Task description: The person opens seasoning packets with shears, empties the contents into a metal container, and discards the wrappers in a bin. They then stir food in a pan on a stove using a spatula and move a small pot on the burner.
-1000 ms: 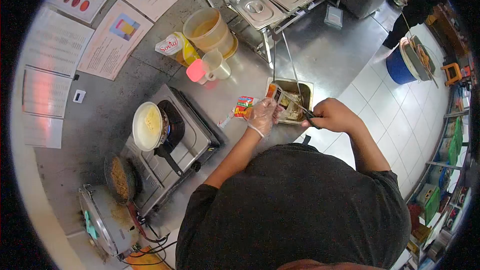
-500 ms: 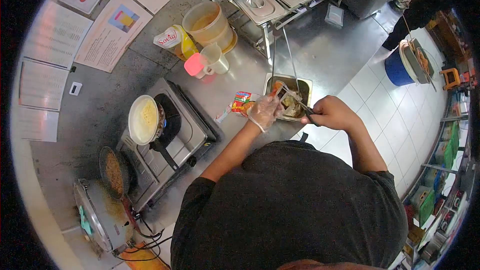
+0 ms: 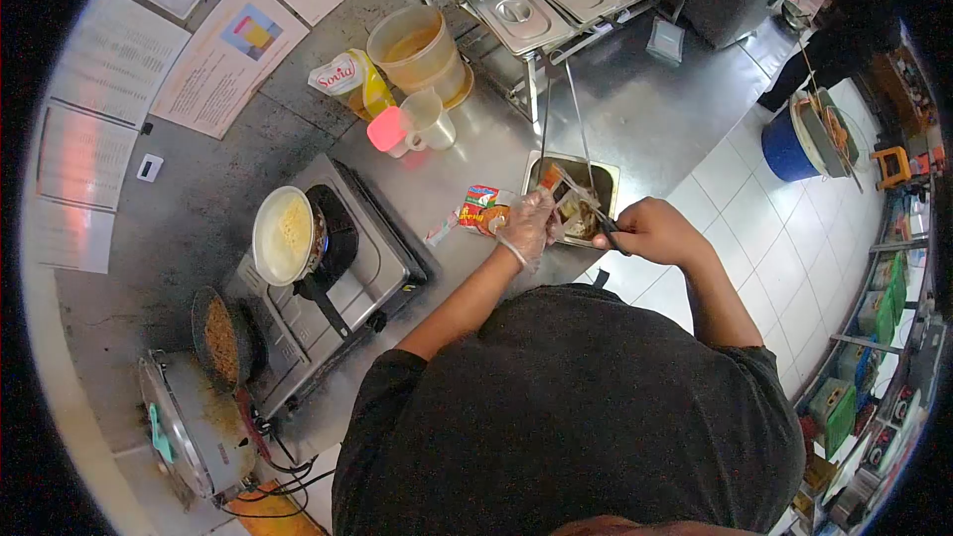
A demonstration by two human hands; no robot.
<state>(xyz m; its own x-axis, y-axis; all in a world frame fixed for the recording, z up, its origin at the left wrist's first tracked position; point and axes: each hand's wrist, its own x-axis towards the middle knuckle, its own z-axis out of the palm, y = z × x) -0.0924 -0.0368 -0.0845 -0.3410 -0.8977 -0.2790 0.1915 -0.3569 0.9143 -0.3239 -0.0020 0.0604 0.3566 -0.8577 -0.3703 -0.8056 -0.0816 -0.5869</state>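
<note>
My left hand (image 3: 530,223), in a clear plastic glove, is closed on small seasoning sachets (image 3: 568,191) over a square metal container (image 3: 610,171). In my bare right hand (image 3: 650,233) are dark-handled scissors (image 3: 608,225), their blades pointing at the sachets. Wrapper scraps show inside the container, and the long arms of metal tongs (image 3: 581,119) rise from it. Beside my left hand a red instant noodle packet (image 3: 480,206) lies on the steel counter (image 3: 496,154).
Left, a white-lined pan (image 3: 283,235) with noodles sits over a lit burner on the gas stove (image 3: 392,278). A second pan (image 3: 223,339) holds brown bits. A jug (image 3: 427,121), pink-lidded tub (image 3: 387,129), oil pouch (image 3: 352,81) and bucket (image 3: 409,50) stand behind. A person (image 3: 844,40) is far right.
The view has shifted slightly. Both hands stay over the metal container, with the scissors and sachets still held and only slightly moved.
</note>
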